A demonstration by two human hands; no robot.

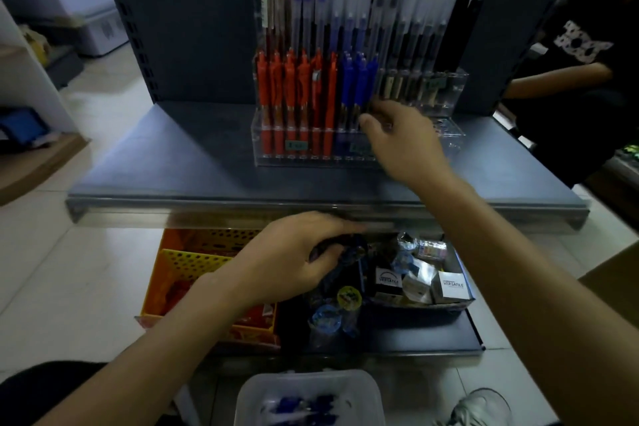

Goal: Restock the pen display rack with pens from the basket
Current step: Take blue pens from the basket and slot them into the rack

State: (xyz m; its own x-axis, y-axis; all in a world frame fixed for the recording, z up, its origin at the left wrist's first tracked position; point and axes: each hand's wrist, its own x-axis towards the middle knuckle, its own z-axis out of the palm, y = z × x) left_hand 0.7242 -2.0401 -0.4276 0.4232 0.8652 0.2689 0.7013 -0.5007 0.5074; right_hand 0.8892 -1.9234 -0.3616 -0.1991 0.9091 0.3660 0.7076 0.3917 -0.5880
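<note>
Slots point(446, 135) free just beyond your right hand point(397, 138), beside upright blue plastic pens point(356, 86) in clear acrylic rack point(276, 149) | right grip unclear | your left hand point(294, 256), lower, nearer you, clutches dark pen bundle point(345, 249) | translucent plastic basket point(366, 387) behind both wrists.

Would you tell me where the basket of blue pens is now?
In the head view, the basket sits bottom centre, below the low dark shelf, a shoe to its right.
</note>
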